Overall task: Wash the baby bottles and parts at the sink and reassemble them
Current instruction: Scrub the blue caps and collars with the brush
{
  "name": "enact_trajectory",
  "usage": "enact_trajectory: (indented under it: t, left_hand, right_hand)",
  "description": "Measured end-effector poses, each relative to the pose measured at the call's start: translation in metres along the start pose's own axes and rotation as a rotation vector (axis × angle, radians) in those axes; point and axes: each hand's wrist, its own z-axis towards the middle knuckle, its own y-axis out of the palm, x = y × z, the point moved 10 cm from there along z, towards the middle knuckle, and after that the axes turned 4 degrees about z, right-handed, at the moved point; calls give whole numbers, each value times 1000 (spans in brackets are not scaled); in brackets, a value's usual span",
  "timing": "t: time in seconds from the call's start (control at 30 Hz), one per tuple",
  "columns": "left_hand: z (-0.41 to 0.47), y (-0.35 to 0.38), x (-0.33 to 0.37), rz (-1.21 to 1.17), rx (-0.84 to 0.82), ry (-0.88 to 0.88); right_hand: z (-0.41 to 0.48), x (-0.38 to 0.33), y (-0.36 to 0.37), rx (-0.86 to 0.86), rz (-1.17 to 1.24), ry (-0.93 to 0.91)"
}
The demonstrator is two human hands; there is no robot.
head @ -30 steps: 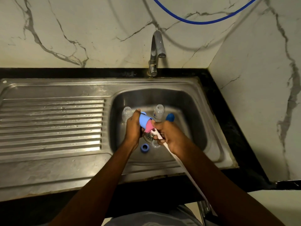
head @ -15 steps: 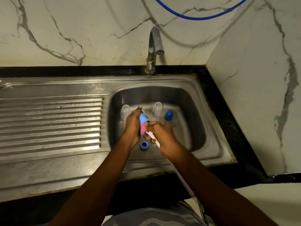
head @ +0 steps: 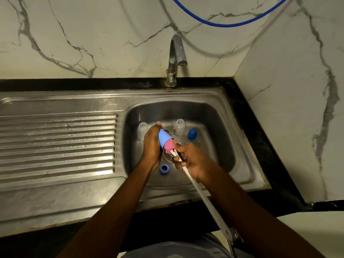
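Observation:
Over the sink basin (head: 219, 127), my left hand (head: 151, 144) grips a light blue bottle cap (head: 163, 136) with its mouth facing right. My right hand (head: 193, 161) holds the white handle of a bottle brush (head: 202, 198), whose pink sponge head (head: 169, 145) sits in the cap's mouth. On the basin floor stand a clear bottle (head: 179, 127), another clear part (head: 142, 128) at the left, a dark blue cap (head: 192, 134) and a blue collar ring (head: 164, 169).
The tap (head: 176, 58) rises behind the basin, with no water running. A ribbed steel drainboard (head: 55, 144) lies to the left. Marble walls close the back and right, and a blue hose (head: 223, 23) hangs above. The drain strainer (head: 168, 157) shows beneath my hands.
The brush head has slid in and out of the blue cap; my right hand has drawn back toward me a little. The camera view shifted slightly.

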Motion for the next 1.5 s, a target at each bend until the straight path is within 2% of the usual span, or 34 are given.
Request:
enact_trajectory:
  t: [0.07, 0.2, 0.23, 0.3, 0.33, 0.37, 0.4, 0.43, 0.5, 0.53, 0.57, 0.6, 0.63, 0.7, 0.73, 0.77, 0.8, 0.9, 0.93, 0.97, 1.0, 1.07, 1.13, 1.2, 1.27, 1.3, 1.33, 1.37, 1.43, 1.47, 1.5]
  left_hand:
    - [1, -2, -1, 69, 36, -37]
    - [-1, -4, -3, 81, 50, -133]
    - [-1, -2, -1, 80, 39, -148]
    - [-2, 2, 3, 65, 18, -183]
    - [-2, 4, 4, 75, 10, -196]
    - [-4, 5, 5, 84, 17, -193]
    - [-5, 4, 4, 93, 38, -183]
    - [-9, 2, 2, 75, 61, -176]
    - [-14, -2, -4, -13, 83, -170]
    - [-13, -4, -5, -47, 95, -157]
    - [-12, -7, -3, -58, 112, -137]
    - [-11, -9, 1, -60, 130, -113]
    - [-11, -12, 5, -44, 149, -92]
    - [-13, -12, 11, -12, 168, -66]
    - [-15, -10, 11, 2, 161, -67]
    - [-16, -11, 10, 24, 149, -64]
    - [-16, -13, 8, 37, 136, -51]
    - [-21, -18, 6, 29, 120, -33]
    - [-21, -20, 6, 27, 117, -37]
    - [-21, -20, 6, 23, 108, -38]
    - [-20, -22, 6, 37, 113, -32]
    - [-20, -23, 6, 81, 124, -50]
    - [-20, -25, 3, 108, 142, -95]
    - [-20, -26, 2, 95, 169, -132]
    - [-19, -26, 5, 67, 200, -148]
    - [-19, -26, 5, 43, 200, -152]
    - [-18, -24, 5, 2, 192, -153]
    - [-19, -20, 5, -67, 178, -158]
    - [-22, -13, 7, -221, 147, -154]
    - [-20, -11, 8, -275, 135, -143]
    - [-17, -12, 10, -308, 130, -136]
  right_hand:
    - [-2, -12, -3, 71, -173, -167]
    - [-33, -68, 11, 343, -1077, -884]
    - [-37, -70, 17, 375, -1253, -966]
    - [-32, -61, 24, 383, -1535, -1006]
    - [-26, -56, 26, 371, -1572, -987]
    - [-25, -55, 26, 369, -1507, -953]
    - [-25, -59, 22, 364, -1320, -878]
    - [-18, -60, 10, 336, -979, -714]
    - [-5, -26, 6, 156, -227, -271]
    - [-5, -13, 11, 85, 1, -157]
    - [-5, -10, 15, 43, 79, -117]
    - [-7, -11, 18, 30, 48, -141]
    - [-8, -21, 16, 66, -145, -258]
    - [-18, -51, 18, 272, -932, -621]
    - [-21, -55, 28, 348, -1267, -733]
    - [-20, -55, 30, 398, -1349, -760]
    - [-18, -53, 26, 385, -1223, -719]
    - [6, -25, 4, 162, -388, -236]
    - [7, -12, 7, 107, -277, -116]
    - [9, -10, 8, 79, -295, -94]
    - [9, -9, 10, 76, -369, -127]
    - [8, -27, 11, 166, -617, -346]
    - [0, -47, 20, 261, -1032, -600]
    - [-6, -50, 30, 318, -1444, -755]
    - [-10, -44, 37, 305, -1642, -839]
    - [-9, -39, 35, 304, -1582, -841]
    - [-10, -39, 29, 308, -1379, -822]
    - [-2, -39, 16, 301, -1054, -680]
    - [16, -7, 7, 158, -276, -211]
    - [17, 5, 10, 106, -61, -76]
    - [18, 7, 13, 74, -31, -39]
